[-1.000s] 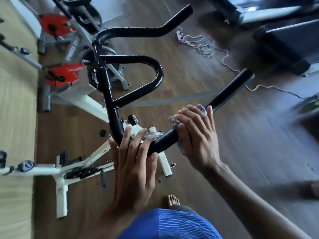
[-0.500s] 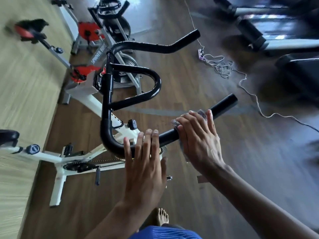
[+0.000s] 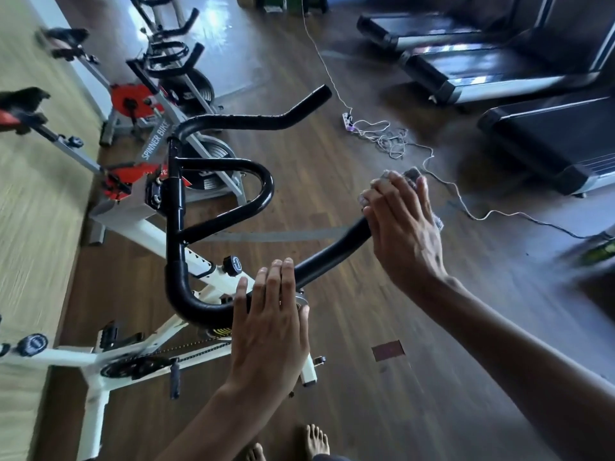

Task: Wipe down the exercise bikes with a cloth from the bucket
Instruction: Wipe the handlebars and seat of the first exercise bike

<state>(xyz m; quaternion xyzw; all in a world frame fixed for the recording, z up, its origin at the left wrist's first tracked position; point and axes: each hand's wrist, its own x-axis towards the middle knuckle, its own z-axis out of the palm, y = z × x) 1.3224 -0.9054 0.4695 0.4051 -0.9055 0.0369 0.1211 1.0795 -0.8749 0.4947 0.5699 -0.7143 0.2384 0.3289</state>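
Handlebar (image 3: pixel 326 257) of the nearest exercise bike (image 3: pixel 100 357): black tube, matte padded skin, bent in smooth curves, with a glossy inner loop. The frame below it is white painted steel with an exposed chain.

Left hand (image 3: pixel 269 331): lies flat across the handlebar's near bend, fingers straight and together, gripping nothing.

Right hand (image 3: pixel 402 227): wraps the handlebar's near tip, fingers curled over the cloth (image 3: pixel 412 174) and pressing it to the tube. The cloth is grey, limp and fuzzy, and bunched edges show past the fingertips and under the palm.

Beyond the handlebar stands a grey-framed bike (image 3: pixel 156 141) lettered SPINNER BIKE. To the right of the handlebar, a thin pale cord (image 3: pixel 466 207) tangles across dark wood planks (image 3: pixel 332 178), with black-decked treadmills (image 3: pixel 549 138) further right.
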